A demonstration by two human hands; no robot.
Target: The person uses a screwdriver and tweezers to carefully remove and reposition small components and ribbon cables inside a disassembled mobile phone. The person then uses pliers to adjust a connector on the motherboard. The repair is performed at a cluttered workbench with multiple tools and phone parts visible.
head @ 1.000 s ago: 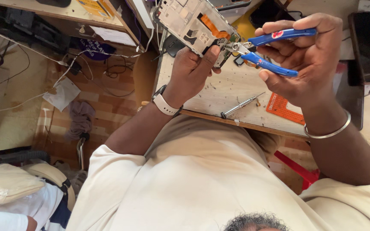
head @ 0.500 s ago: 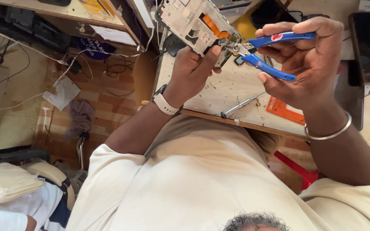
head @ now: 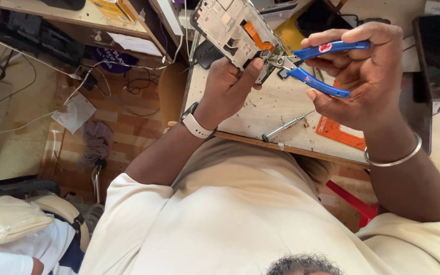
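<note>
Blue-handled pliers tips hidden – behind phone frame.

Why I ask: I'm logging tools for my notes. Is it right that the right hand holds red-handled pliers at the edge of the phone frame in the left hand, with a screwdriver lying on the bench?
Not quite: the pliers have blue handles, not red, as the head view shows. The rest stands: the right hand holds them at the edge of the phone frame in the left hand, and a screwdriver lies on the bench.
</note>
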